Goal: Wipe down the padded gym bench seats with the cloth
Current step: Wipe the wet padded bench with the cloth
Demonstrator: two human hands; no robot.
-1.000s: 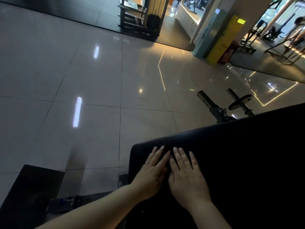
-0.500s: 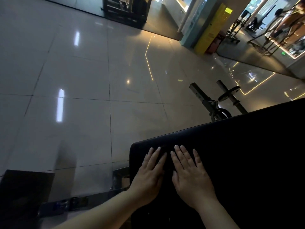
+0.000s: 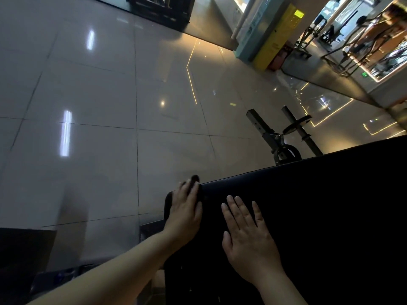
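Shiny tile floor [image 3: 99, 150] at 12 o'clock, black padded bench [image 3: 319, 205] at 4. Left hand [image 3: 185, 214] flat on its corner, fingers straight, likely pressing dark cloth [image 3: 195, 178]. Right hand [image 3: 248, 234] flat, fingers spread. Wiping, it seems; next, slide cloth toward 3 o'clock.

Glossy pale tiled floor [image 3: 99, 150] reflects light streaks; a yellow box [image 3: 278, 38], perhaps a cabinet, stands beyond.

I see the left hand [image 3: 186, 211] lying on the near corner of the black padded bench [image 3: 319, 205], fingertips at its edge. The right hand [image 3: 248, 236] rests flat just beside it, fingers spread. Glossy floor tiles [image 3: 99, 128] and a metal frame [image 3: 275, 137] lie beyond.
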